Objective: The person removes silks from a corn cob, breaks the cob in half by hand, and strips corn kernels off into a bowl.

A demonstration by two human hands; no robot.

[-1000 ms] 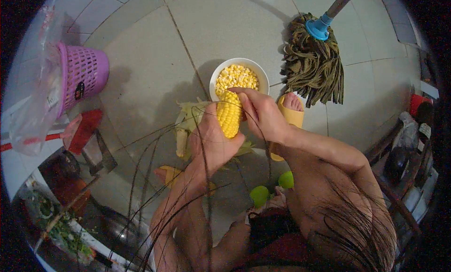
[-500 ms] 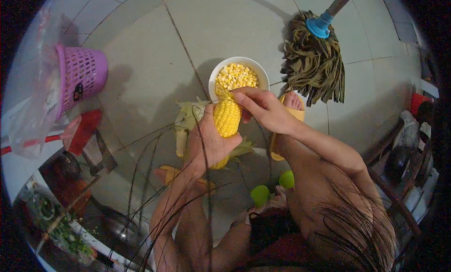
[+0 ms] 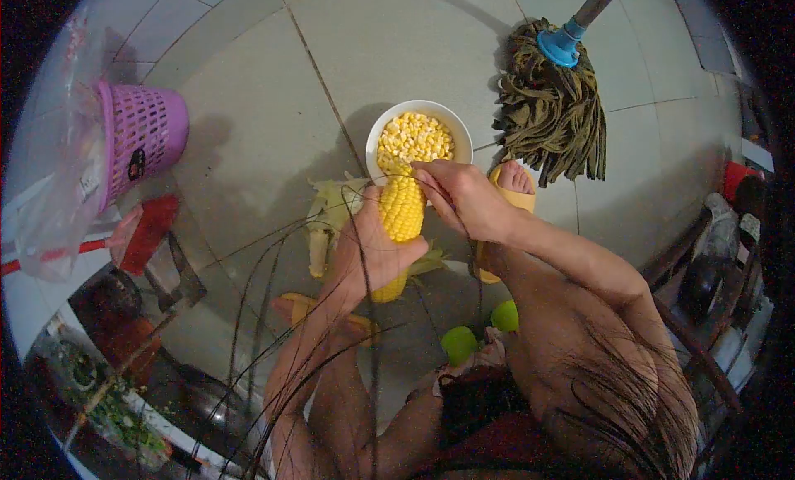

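My left hand [image 3: 362, 255] is wrapped round a yellow ear of corn [image 3: 402, 212], whose far end points toward the bowl. My right hand [image 3: 474, 200] is closed at that far end, thumb and fingers pressed on the kernels; the fingertips are partly hidden. Just beyond, a white bowl [image 3: 469, 140] stands on the floor, holding many loose corn kernels [image 3: 416, 137]. Below my left hand lies a second yellow ear of corn [image 3: 387, 291], partly covered by the hand. Pale corn husks [image 3: 330, 205] lie left of my hands, beside what looks like a bare cob or stalk [image 3: 318, 255].
A string mop [image 3: 551, 107] stands on the tiled floor at right, near my yellow slipper [image 3: 517, 200]. On the left are a purple basket [image 3: 157, 132] with a plastic bag and a red dustpan-like thing [image 3: 149, 231]. Leafy greens [image 3: 124, 418] lie at lower left.
My right hand has shifted slightly, its fingers curling more over the far end of the ear. My left hand keeps its hold, and the view has moved a little.
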